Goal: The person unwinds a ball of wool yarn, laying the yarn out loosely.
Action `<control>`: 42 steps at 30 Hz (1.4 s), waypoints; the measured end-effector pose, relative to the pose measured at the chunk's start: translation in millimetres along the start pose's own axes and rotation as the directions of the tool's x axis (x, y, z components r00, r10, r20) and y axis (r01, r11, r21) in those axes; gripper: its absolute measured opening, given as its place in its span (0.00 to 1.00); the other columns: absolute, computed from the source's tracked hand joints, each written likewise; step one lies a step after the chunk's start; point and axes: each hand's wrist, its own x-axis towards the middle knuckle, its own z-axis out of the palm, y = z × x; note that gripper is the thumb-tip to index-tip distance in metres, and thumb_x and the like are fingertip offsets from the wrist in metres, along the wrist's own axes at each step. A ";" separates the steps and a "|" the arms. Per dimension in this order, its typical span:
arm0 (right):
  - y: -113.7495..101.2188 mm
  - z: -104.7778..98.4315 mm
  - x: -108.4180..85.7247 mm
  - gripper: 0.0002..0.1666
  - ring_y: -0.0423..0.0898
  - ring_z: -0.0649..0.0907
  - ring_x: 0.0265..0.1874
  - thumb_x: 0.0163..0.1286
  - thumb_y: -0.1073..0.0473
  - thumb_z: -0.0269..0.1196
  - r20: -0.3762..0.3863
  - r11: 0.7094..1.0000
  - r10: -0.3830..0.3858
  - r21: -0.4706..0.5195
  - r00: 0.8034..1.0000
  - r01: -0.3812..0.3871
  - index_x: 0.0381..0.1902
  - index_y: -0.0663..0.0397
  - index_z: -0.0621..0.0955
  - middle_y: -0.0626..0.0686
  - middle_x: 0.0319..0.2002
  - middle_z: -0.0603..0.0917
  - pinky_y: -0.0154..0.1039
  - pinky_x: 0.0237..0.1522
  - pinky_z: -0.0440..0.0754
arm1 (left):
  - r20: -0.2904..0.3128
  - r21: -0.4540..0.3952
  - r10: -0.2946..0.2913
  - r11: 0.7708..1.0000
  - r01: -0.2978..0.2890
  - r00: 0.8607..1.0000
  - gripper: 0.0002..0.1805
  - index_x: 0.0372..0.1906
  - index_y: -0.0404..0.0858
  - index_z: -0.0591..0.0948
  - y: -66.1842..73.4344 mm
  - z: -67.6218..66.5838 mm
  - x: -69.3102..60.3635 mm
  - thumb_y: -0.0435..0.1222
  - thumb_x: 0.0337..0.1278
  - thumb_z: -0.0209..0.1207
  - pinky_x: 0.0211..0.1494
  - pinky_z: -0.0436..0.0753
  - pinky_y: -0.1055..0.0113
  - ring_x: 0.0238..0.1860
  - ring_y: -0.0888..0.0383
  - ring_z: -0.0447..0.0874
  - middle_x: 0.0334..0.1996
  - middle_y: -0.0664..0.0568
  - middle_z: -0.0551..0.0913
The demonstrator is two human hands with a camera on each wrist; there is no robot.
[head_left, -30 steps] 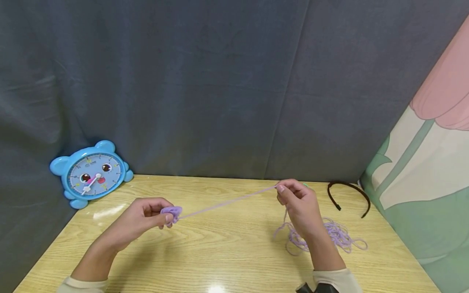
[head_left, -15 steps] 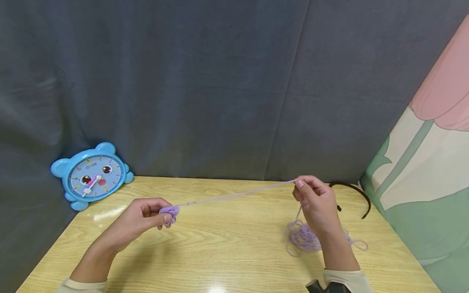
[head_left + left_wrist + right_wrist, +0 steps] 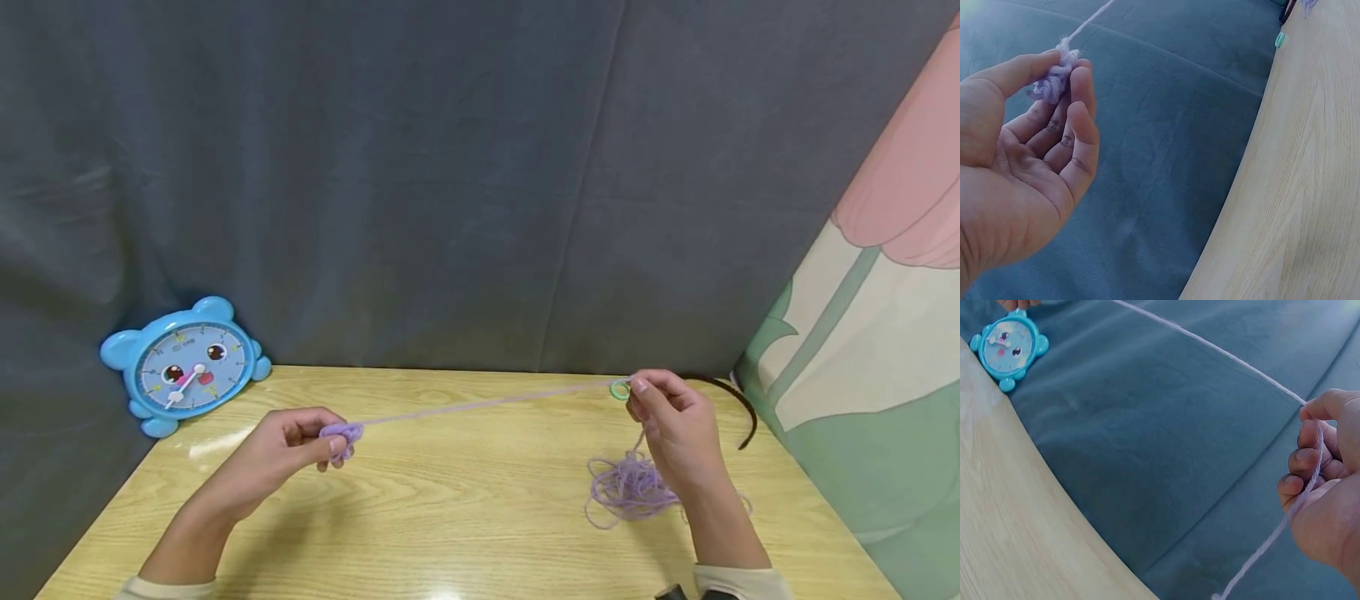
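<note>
My left hand (image 3: 281, 450) pinches a small wound bundle of purple yarn (image 3: 1054, 81) between thumb and fingers, above the left part of the table. From that bundle a yarn strand (image 3: 480, 404) runs taut to my right hand (image 3: 682, 437), whose thumb and fingertips pinch it. The same strand hangs down past the right palm, as the right wrist view shows. Under the right hand lies a loose, tangled pile of purple yarn (image 3: 633, 487), partly hidden by the hand and forearm.
A blue bear-shaped clock (image 3: 191, 367) leans against the dark curtain (image 3: 420, 183) at the back left. Just left of the right fingertips shows a green ring (image 3: 619, 390). A dark headband (image 3: 742, 408) lies at the back right, partly covered, near a flower-patterned panel (image 3: 885, 375).
My right hand has moved to the right, lengthening the strand between the hands. The green ring has come fully into view and the headband is more covered. My left hand has barely moved.
</note>
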 end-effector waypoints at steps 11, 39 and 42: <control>-4.2 -26.9 -5.8 0.17 0.44 0.69 0.25 0.77 0.76 0.50 -0.049 0.999 -0.011 0.040 0.999 0.013 0.37 0.62 0.85 0.48 0.26 0.80 0.43 0.35 0.55 | -0.108 0.019 0.001 1.000 0.001 0.994 0.14 0.49 0.29 0.82 -2.2 0.6 3.0 0.38 0.78 0.55 0.38 0.84 0.65 0.32 0.57 0.84 0.35 0.57 0.87; -17.0 -69.6 -1.2 0.19 0.44 0.77 0.25 0.78 0.77 0.48 -0.156 0.981 -0.047 0.178 0.987 0.075 0.32 0.66 0.84 0.53 0.24 0.82 0.38 0.30 0.66 | -0.189 0.004 0.009 1.000 -0.009 0.982 0.15 0.54 0.30 0.82 -2.5 -2.8 2.3 0.37 0.77 0.56 0.39 0.84 0.68 0.33 0.60 0.86 0.37 0.57 0.87; -14.4 -74.4 -6.2 0.17 0.43 0.76 0.26 0.77 0.76 0.50 -0.174 0.994 -0.033 0.093 0.984 0.050 0.32 0.64 0.84 0.52 0.26 0.81 0.36 0.31 0.71 | -0.195 0.010 0.011 1.000 -0.009 0.981 0.14 0.54 0.30 0.82 -3.0 -3.4 2.3 0.37 0.77 0.56 0.39 0.84 0.68 0.32 0.60 0.85 0.37 0.55 0.87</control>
